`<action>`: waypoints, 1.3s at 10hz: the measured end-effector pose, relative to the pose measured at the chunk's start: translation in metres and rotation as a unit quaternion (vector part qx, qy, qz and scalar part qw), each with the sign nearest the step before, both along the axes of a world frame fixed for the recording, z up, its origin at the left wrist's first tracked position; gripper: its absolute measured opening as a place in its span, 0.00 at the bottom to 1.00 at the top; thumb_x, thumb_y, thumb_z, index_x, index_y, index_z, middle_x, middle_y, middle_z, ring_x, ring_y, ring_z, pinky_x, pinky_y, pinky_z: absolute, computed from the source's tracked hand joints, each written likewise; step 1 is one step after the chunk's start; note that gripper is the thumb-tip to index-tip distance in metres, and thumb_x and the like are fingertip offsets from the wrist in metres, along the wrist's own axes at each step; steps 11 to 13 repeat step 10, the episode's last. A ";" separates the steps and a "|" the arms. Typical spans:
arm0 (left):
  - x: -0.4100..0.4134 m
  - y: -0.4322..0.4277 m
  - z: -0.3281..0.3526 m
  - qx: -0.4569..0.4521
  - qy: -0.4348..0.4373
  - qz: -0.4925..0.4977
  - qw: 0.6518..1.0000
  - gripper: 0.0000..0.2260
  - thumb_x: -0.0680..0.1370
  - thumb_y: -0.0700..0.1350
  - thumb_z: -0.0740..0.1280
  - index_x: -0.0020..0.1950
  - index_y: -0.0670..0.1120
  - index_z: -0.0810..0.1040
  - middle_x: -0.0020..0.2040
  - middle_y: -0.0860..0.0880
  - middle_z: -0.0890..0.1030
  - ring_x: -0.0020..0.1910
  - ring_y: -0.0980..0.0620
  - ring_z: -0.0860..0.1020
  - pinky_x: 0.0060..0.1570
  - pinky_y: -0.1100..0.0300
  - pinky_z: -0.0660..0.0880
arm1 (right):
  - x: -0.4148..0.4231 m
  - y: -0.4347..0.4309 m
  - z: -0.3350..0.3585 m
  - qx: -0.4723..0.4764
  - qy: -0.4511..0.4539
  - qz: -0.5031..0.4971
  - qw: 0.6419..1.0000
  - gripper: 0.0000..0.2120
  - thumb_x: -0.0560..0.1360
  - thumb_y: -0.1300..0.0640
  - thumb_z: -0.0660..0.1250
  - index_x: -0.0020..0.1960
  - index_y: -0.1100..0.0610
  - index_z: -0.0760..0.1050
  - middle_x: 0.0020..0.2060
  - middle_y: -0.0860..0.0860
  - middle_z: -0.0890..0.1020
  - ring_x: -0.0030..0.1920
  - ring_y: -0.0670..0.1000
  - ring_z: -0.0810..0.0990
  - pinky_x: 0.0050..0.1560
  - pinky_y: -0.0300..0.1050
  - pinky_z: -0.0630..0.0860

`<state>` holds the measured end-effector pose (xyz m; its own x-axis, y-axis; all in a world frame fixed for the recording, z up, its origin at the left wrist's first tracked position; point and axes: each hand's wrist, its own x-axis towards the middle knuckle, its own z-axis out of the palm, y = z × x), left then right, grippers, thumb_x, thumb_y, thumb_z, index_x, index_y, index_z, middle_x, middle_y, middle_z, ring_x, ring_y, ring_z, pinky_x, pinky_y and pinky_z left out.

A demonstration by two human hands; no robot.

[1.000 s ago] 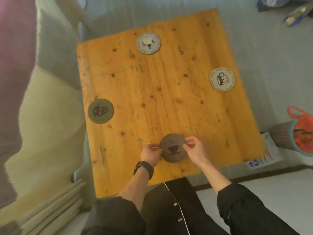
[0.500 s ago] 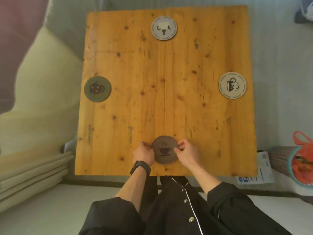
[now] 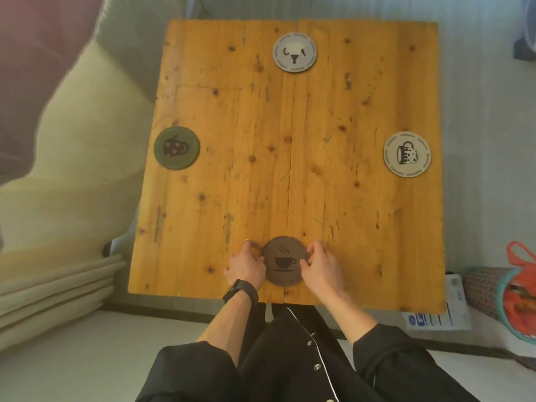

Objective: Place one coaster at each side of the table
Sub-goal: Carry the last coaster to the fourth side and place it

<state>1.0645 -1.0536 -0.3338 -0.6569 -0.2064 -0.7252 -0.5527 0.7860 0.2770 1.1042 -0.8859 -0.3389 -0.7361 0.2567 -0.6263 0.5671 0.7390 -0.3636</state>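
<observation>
A square wooden table (image 3: pixel 290 169) fills the view. A brown coaster (image 3: pixel 285 261) with a coffee-cup print lies flat by the near edge. My left hand (image 3: pixel 246 266) pinches its left rim and my right hand (image 3: pixel 322 268) pinches its right rim. A green coaster (image 3: pixel 177 147) lies by the left edge, a grey coaster (image 3: pixel 294 52) with an animal face by the far edge, and a pale coaster (image 3: pixel 407 154) with a mug print by the right edge.
A pale cushioned sofa (image 3: pixel 72 146) runs along the table's left side, with folded cushions (image 3: pixel 55 288) at lower left. A patterned basket with an orange bag (image 3: pixel 510 297) and a printed paper (image 3: pixel 435 314) lie on the floor at the right.
My view has swung so the table now sits square and larger in frame. Both hands stay on the brown coaster at the near edge; the other coasters have not moved on the table.
</observation>
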 end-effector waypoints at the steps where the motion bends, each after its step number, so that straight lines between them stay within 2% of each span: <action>1: 0.003 0.002 0.001 -0.033 0.023 -0.074 0.996 0.09 0.79 0.46 0.62 0.58 0.58 0.72 0.53 0.50 0.82 0.57 0.44 0.76 0.57 0.45 0.72 | 0.003 0.000 -0.002 0.005 0.025 0.044 0.999 0.17 0.79 0.53 0.67 0.65 0.49 0.68 0.57 0.50 0.76 0.49 0.51 0.80 0.46 0.48 0.82; 2: 0.007 0.001 0.002 -0.045 0.041 -0.107 0.992 0.11 0.81 0.48 0.60 0.63 0.57 0.72 0.58 0.49 0.80 0.60 0.44 0.73 0.59 0.47 0.70 | 0.003 0.001 -0.002 0.001 0.032 0.064 0.997 0.19 0.80 0.53 0.66 0.69 0.47 0.66 0.60 0.50 0.74 0.49 0.50 0.79 0.46 0.47 0.82; 3: 0.006 -0.001 0.004 -0.048 0.046 -0.141 0.988 0.12 0.81 0.49 0.61 0.64 0.56 0.72 0.59 0.49 0.79 0.61 0.45 0.73 0.59 0.48 0.71 | 0.001 0.003 0.000 0.003 0.026 0.073 0.997 0.20 0.79 0.52 0.66 0.68 0.46 0.66 0.60 0.49 0.75 0.50 0.50 0.79 0.46 0.47 0.82; 4: -0.006 -0.002 0.007 -0.060 0.049 -0.181 0.981 0.15 0.78 0.49 0.63 0.65 0.57 0.72 0.63 0.48 0.74 0.64 0.44 0.70 0.60 0.48 0.70 | -0.008 0.006 0.004 0.025 0.000 0.099 0.995 0.20 0.78 0.49 0.68 0.67 0.46 0.68 0.61 0.49 0.73 0.58 0.52 0.75 0.52 0.48 0.80; 5: -0.035 -0.001 0.008 -0.064 0.078 -0.209 0.973 0.23 0.75 0.51 0.64 0.70 0.57 0.69 0.69 0.48 0.69 0.69 0.43 0.67 0.66 0.46 0.67 | -0.035 0.014 0.007 0.037 0.002 0.110 0.993 0.20 0.77 0.45 0.67 0.68 0.47 0.72 0.68 0.51 0.68 0.69 0.56 0.67 0.64 0.51 0.73; 6: -0.078 0.004 0.008 -0.067 0.125 -0.233 0.962 0.28 0.77 0.54 0.61 0.76 0.60 0.59 0.78 0.47 0.60 0.76 0.43 0.58 0.74 0.43 0.59 | -0.077 0.030 0.012 0.050 0.026 0.088 0.995 0.25 0.78 0.42 0.63 0.74 0.46 0.67 0.78 0.53 0.60 0.77 0.59 0.56 0.74 0.55 0.62; 7: -0.117 0.013 0.003 -0.064 0.148 -0.241 0.957 0.30 0.79 0.57 0.58 0.79 0.62 0.50 0.82 0.49 0.49 0.80 0.45 0.47 0.77 0.41 0.49 | -0.115 0.043 0.008 0.064 0.049 0.080 0.994 0.30 0.80 0.40 0.60 0.79 0.46 0.58 0.81 0.51 0.51 0.80 0.59 0.46 0.78 0.59 0.51; 9: -0.156 0.025 -0.022 -0.070 0.155 -0.290 0.942 0.31 0.79 0.66 0.51 0.77 0.65 0.38 0.81 0.52 0.37 0.80 0.45 0.39 0.75 0.34 0.40 | -0.138 0.054 -0.018 0.112 -0.003 0.139 0.984 0.37 0.80 0.36 0.52 0.81 0.44 0.37 0.79 0.52 0.34 0.78 0.57 0.29 0.77 0.59 0.37; 10: -0.161 0.024 -0.033 -0.060 0.122 -0.314 0.940 0.33 0.76 0.71 0.47 0.76 0.67 0.36 0.79 0.54 0.33 0.79 0.47 0.34 0.72 0.30 0.38 | -0.142 0.058 -0.017 0.113 -0.011 0.145 0.983 0.38 0.80 0.37 0.55 0.81 0.43 0.37 0.80 0.51 0.34 0.78 0.56 0.31 0.78 0.61 0.40; 13: -0.161 0.024 -0.033 -0.060 0.122 -0.314 0.940 0.33 0.76 0.71 0.47 0.76 0.67 0.36 0.79 0.54 0.33 0.79 0.47 0.34 0.72 0.30 0.38 | -0.142 0.058 -0.017 0.113 -0.011 0.145 0.983 0.38 0.80 0.37 0.55 0.81 0.43 0.37 0.80 0.51 0.34 0.78 0.56 0.31 0.78 0.61 0.40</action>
